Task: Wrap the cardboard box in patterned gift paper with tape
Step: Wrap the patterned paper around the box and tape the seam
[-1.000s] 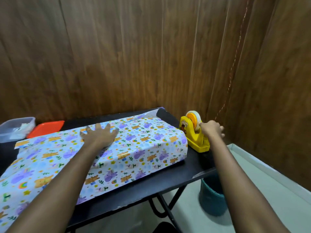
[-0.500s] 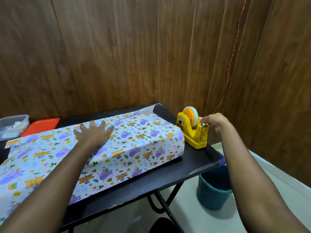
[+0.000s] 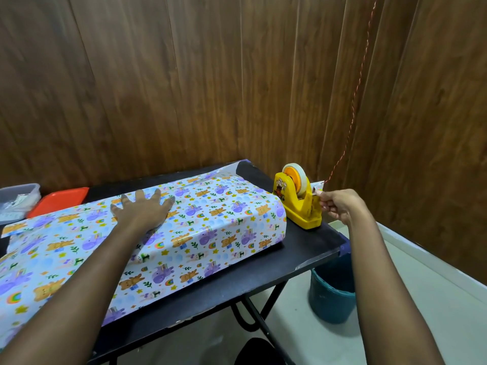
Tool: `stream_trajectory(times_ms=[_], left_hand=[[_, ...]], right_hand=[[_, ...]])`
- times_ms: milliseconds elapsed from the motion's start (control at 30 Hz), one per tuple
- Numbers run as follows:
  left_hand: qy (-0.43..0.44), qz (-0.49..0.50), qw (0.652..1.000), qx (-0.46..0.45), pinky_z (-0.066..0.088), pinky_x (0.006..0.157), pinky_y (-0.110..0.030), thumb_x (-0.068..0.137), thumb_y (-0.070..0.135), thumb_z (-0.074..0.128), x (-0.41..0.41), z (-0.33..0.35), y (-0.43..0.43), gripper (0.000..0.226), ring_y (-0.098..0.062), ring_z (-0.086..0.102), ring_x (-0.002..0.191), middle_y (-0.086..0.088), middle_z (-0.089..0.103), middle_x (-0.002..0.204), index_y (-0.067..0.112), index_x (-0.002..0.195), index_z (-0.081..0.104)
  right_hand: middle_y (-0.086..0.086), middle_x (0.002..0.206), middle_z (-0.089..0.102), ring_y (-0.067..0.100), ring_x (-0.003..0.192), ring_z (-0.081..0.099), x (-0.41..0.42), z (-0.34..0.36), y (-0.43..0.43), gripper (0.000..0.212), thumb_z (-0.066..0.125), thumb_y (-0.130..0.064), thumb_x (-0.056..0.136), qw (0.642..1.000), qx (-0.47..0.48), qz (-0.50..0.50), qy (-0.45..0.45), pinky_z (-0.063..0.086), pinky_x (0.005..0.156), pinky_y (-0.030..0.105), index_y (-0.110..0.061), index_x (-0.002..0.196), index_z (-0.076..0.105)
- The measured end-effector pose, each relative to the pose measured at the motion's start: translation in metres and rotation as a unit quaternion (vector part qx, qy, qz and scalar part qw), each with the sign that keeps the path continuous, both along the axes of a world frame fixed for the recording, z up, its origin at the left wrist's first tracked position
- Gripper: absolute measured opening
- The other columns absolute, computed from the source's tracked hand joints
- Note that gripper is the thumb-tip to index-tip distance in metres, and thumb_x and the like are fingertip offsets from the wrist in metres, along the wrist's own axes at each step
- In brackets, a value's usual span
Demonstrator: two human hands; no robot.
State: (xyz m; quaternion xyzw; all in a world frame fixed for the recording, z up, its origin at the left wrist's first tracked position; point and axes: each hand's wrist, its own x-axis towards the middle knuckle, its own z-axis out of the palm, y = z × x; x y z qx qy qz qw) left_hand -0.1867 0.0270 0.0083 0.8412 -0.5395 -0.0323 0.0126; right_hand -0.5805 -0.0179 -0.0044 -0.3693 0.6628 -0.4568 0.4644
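Right hand (image 3: 341, 206) had slid to the dispenser's (image 3: 295, 206) three o'clock, fingers (image 3: 323, 200) pinching tape (image 3: 302, 180) for sealing; left hand (image 3: 142, 210), flat, pinned the paper (image 3: 210, 225)

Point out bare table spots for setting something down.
Bare table strip along the near edge, before the gift paper and tape dispenser. Small patch behind the paper, beside the dispenser. Left end crowded: paper, red tray, clear container.

Orange tray (image 3: 59, 200) beside clear tub (image 3: 18, 198), contents unclear; teal bin (image 3: 332, 293) on floor.
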Motion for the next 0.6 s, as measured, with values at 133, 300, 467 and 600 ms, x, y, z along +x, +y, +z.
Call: stream_trajectory(times_ms=[133,300,467,600], left_hand=[[-0.002,-0.003,1.0,-0.001,0.004,0.113,-0.056,0.09,0.069,0.012,0.0,0.0,0.001,0.07,-0.036,-0.001,0.143,-0.006,0.001,0.158,0.033,0.15,0.008],[-0.004,-0.003,1.0,0.001,0.004,0.113,-0.056,0.09,0.069,0.012,-0.001,0.001,0.001,0.07,-0.036,-0.001,0.143,-0.006,0.001,0.158,0.033,0.15,0.007],[-0.006,-0.007,1.0,-0.002,0.006,0.113,-0.055,0.089,0.069,0.013,0.0,0.001,0.001,0.071,-0.036,0.001,0.143,-0.006,0.002,0.158,0.033,0.15,0.008],[-0.007,-0.008,1.0,-0.004,0.006,0.113,-0.055,0.09,0.069,0.013,0.0,0.001,0.002,0.071,-0.036,0.001,0.143,-0.006,0.003,0.158,0.033,0.15,0.008]], right_hand=[[0.004,0.069,0.057,0.012,0.059,0.051,0.002,-0.018,0.0,0.02,0.066,-0.019,0.088,0.998,-0.04,-0.015,-0.05,0.044,0.05,0.021,-0.012,0.073,0.055],[0.004,0.072,0.058,0.014,0.066,0.054,0.012,-0.03,-0.001,0.018,0.064,-0.018,0.089,0.991,-0.075,-0.048,-0.097,0.051,0.062,0.029,-0.013,0.073,0.057],[0.005,0.073,0.058,0.014,0.068,0.056,0.015,-0.035,-0.001,0.02,0.062,-0.013,0.09,0.984,-0.097,-0.064,-0.134,0.054,0.062,0.031,-0.013,0.071,0.057],[0.008,0.074,0.057,0.016,0.068,0.055,0.016,-0.032,-0.003,0.019,0.059,-0.01,0.092,0.984,-0.087,-0.069,-0.142,0.056,0.065,0.033,-0.01,0.073,0.057]])
